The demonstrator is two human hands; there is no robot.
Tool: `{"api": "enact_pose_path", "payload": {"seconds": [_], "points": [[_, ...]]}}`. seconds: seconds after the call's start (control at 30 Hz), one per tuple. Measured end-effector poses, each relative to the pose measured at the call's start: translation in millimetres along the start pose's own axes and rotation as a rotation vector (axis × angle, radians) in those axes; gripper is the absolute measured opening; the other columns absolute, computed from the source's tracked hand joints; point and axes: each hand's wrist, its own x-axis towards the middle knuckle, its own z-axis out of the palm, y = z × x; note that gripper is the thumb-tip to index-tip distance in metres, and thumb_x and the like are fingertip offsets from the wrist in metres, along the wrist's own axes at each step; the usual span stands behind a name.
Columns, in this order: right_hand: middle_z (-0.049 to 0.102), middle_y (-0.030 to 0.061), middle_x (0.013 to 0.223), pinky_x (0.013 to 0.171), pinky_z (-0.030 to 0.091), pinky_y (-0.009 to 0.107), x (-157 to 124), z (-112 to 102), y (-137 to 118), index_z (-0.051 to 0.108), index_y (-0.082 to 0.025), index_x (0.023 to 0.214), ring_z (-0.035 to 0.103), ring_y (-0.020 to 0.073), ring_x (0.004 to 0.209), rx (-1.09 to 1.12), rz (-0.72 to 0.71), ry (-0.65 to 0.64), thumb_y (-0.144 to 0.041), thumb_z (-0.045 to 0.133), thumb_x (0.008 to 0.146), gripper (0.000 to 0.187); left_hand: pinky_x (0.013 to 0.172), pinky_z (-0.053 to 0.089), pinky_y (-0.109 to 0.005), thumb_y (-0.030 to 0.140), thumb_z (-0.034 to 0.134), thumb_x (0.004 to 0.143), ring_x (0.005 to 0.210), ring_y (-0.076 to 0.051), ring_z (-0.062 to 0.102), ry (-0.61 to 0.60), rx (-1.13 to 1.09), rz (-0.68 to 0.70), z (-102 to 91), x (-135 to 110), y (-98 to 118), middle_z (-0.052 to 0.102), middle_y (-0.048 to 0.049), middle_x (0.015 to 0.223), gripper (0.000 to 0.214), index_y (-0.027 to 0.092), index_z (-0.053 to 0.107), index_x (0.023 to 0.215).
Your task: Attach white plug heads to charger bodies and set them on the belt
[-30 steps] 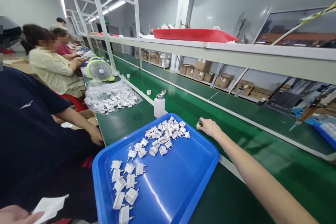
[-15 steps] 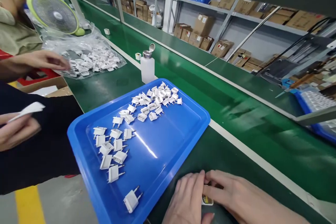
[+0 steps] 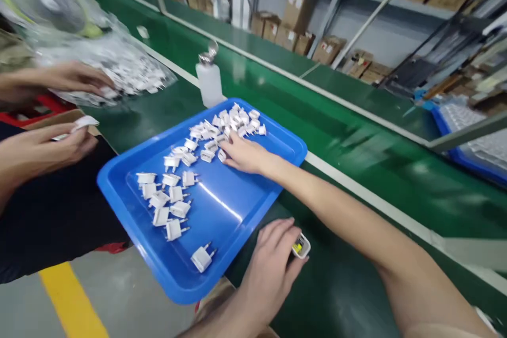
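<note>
My left hand [image 3: 275, 256] is closed around a small white charger housing [image 3: 301, 246]. The housing's open end faces right, and yellow and dark parts show inside it. My right hand [image 3: 245, 153] reaches over the blue tray [image 3: 253, 208], its fingertips closed on a white plug piece [image 3: 222, 156] at the edge of the pile. Fingers partly cover that piece. Many more white two-pin plug pieces [image 3: 174, 229] lie in the tray, heaped at the far end and scattered along the left side.
A white pump bottle [image 3: 209, 84] with its metal lid raised stands behind the tray. A co-worker's hands [image 3: 67, 142] are at the left, beside a clear bag of white parts [image 3: 138, 71]. A green conveyor belt [image 3: 356, 163] runs past. A fan [image 3: 47, 0] stands at upper left.
My right hand has left the housing and moved forward and left into the tray. My left hand still holds the housing. The co-worker's lower hand has risen, and the view has shifted.
</note>
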Motion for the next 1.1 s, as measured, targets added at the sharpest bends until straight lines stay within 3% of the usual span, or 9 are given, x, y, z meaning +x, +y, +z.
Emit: {"api": "enact_pose_path", "payload": {"seconds": [0.07,0.17,0.3,0.37,0.43,0.57,0.77,0.93,1.1], "points": [[0.049,0.0157,0.131,0.095,0.053,0.038,-20.4,4.3,4.9,0.058,-0.012,0.116,0.059,0.0236,0.106,0.025,-0.041,0.07,-0.028,0.069,0.1,0.025,0.111,0.052,-0.048,0.012,0.068,0.094,0.129,-0.026,0.06,-0.025,-0.017,0.009,-2.0,0.8,-0.4,0.068,-0.0102,0.133,0.04,0.02,0.057,0.133],[0.051,0.0107,0.125,0.096,0.051,0.037,-87.5,-8.6,10.2,0.056,-0.01,0.114,0.059,0.0208,0.108,0.139,-0.033,0.219,-0.034,0.066,0.101,0.029,0.11,0.05,-0.048,0.017,0.068,0.096,0.123,-0.025,0.063,-0.086,-0.041,0.018,-3.0,3.4,-2.3,0.072,-0.0071,0.122,0.033,0.021,0.059,0.127],[0.06,0.0005,0.109,0.08,0.053,0.025,-206.3,-24.8,-2.9,0.052,-0.015,0.118,0.065,0.0142,0.092,0.393,0.191,0.295,-0.039,0.064,0.103,0.032,0.111,0.046,-0.05,0.021,0.071,0.095,0.113,-0.025,0.065,-0.16,0.005,0.056,-2.9,5.1,-2.4,0.071,-0.0068,0.119,0.029,0.02,0.058,0.121],[0.064,-0.0032,0.099,0.07,0.051,0.02,-255.6,-17.9,-16.7,0.055,-0.019,0.114,0.063,0.01,0.078,0.387,0.287,0.305,-0.04,0.068,0.102,0.027,0.112,0.044,-0.05,0.022,0.073,0.094,0.113,-0.026,0.064,-0.184,0.061,0.086,-2.9,4.8,-1.2,0.07,-0.0085,0.118,0.031,0.018,0.057,0.12],[0.065,-0.0036,0.093,0.063,0.048,0.021,-287.1,-4.6,-30.5,0.058,-0.022,0.115,0.061,0.0094,0.07,0.312,0.32,0.265,-0.037,0.066,0.104,0.021,0.114,0.041,-0.05,0.025,0.072,0.096,0.113,-0.026,0.064,-0.204,0.095,0.101,-3.0,4.6,-0.3,0.07,-0.0095,0.117,0.029,0.016,0.057,0.12],[0.067,0.0017,0.095,0.066,0.047,0.028,-298.0,13.2,-46.6,0.063,-0.018,0.118,0.061,0.014,0.076,0.114,0.233,0.164,-0.025,0.05,0.111,0.017,0.121,0.035,-0.048,0.022,0.062,0.102,0.118,-0.023,0.065,-0.236,0.059,0.094,-4.4,5.2,0.4,0.071,-0.0086,0.126,0.034,0.018,0.053,0.134],[0.065,0.0113,0.091,0.067,0.049,0.036,-271.6,0.3,-52.2,0.067,0.0,0.118,0.056,0.0207,0.074,-0.113,-0.017,0.124,-0.009,0.038,0.107,0.032,0.124,0.032,-0.043,0.015,0.064,0.096,0.12,-0.02,0.066,-0.251,-0.026,0.028,-8.0,5.6,-2.5,0.071,-0.0039,0.13,0.036,0.023,0.052,0.13],[0.066,0.0107,0.096,0.076,0.053,0.033,-270.0,2.1,-50.5,0.064,-0.005,0.122,0.062,0.0202,0.083,0.016,-0.005,0.093,-0.009,0.033,0.109,0.034,0.122,0.032,-0.038,0.013,0.064,0.095,0.117,-0.018,0.065,-0.2,-0.036,0.02,-8.1,5.0,-4.1,0.07,-0.002,0.123,0.032,0.023,0.054,0.124],[0.067,0.0046,0.094,0.068,0.051,0.028,-285.3,15.1,-44.1,0.058,-0.017,0.123,0.065,0.0165,0.08,0.326,0.185,0.186,-0.023,0.05,0.111,0.016,0.115,0.037,-0.045,0.016,0.061,0.096,0.108,-0.023,0.061,-0.2,0.086,0.05,-3.3,5.6,1.5,0.068,-0.0043,0.113,0.037,0.021,0.054,0.132]]}}
